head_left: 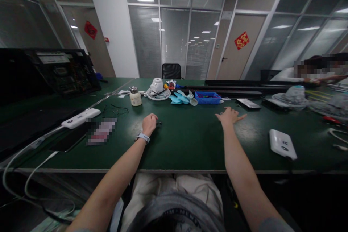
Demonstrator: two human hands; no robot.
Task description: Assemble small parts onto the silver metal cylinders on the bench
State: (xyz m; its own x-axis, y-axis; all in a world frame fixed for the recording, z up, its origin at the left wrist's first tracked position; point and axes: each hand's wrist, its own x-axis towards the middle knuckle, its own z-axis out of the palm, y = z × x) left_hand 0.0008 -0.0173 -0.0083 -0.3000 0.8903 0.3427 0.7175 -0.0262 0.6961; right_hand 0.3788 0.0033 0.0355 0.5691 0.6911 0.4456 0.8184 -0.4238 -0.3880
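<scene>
My left hand (pixel 149 123), with a watch (pixel 143 137) on its wrist, is closed low over the green table (pixel 185 145). A small dark tip (pixel 160 123) sticks out beside its fingers; the rest of that thing is hidden. Further right, my right hand (pixel 230 115) is stretched out just above or on the table, thumb and fingers spread. A small greyish thing shows by its fingertips, too unclear to name. Beyond the hands lie light-blue fan blades (pixel 179 97), a white fan (pixel 157 88) with its round grille, and a blue tray (pixel 208 98) with small items in it.
To the left are a cream flask (pixel 135 98), a white power bank (pixel 81 117) with cables, a dark phone (pixel 71 137) and an opened computer case (pixel 65 70). On the right lie a white device (pixel 282 144), plastic bags (pixel 295 96) and a red-handled tool (pixel 332 120). Other people sit at far right.
</scene>
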